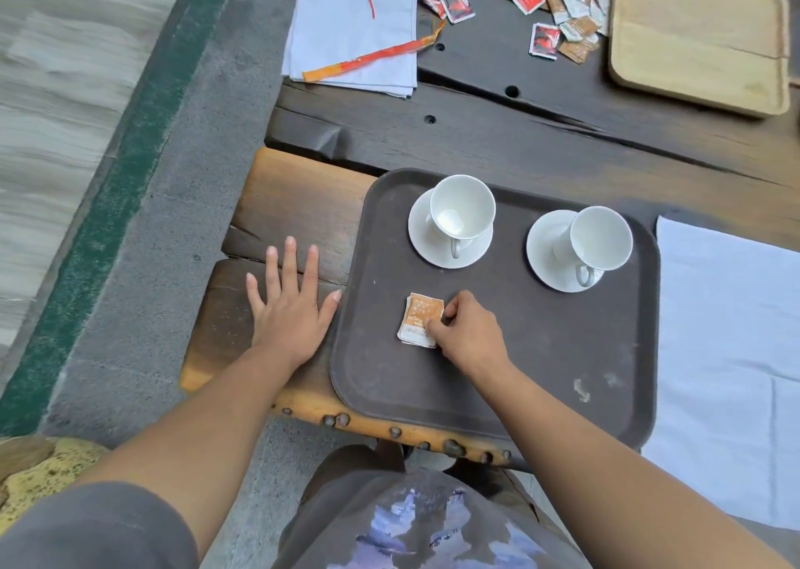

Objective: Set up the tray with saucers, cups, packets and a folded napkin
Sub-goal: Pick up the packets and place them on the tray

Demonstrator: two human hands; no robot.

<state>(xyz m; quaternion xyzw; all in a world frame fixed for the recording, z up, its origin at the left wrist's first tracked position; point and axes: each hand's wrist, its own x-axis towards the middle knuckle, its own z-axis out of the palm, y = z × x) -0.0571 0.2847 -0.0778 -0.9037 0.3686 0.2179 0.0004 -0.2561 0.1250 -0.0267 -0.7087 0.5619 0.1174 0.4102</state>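
we find a dark brown tray (541,373) with rounded corners and a raised rim, its surface scuffed and marked with pale smudges near our right forearm. it sits on a worn wooden table (476,135).

our right hand (467,334) rests on the tray with fingers curled and closed on an orange packet (420,319). the fingertips (433,324) press its right edge; thumb position we cannot tell. the packet is small, roughly square, orange with a white band of print along the edge nearest us, its corners slightly crumpled. it lies flat on the tray, extending leftward from the fingertips.

our left hand (288,308) lies flat on the wood, fingers spread and open, gripping nothing. its thumb tip touches or nearly touches the tray's left rim.

beyond the right fingertips stand two white saucers, each bearing a white cup with its handle turned toward us. the left cup (461,209) on its saucer (422,239) is directly beyond the packet; the right cup (599,239) on its saucer (545,252) stands farther right. both cups appear empty.

a pale napkin (731,352) lies unfolded just right of the tray. far beyond the fingers we note a stack of napkins (346,27) with an orange strip (372,57) across it, scattered red packets (454,1) and a light wooden tray (697,35).
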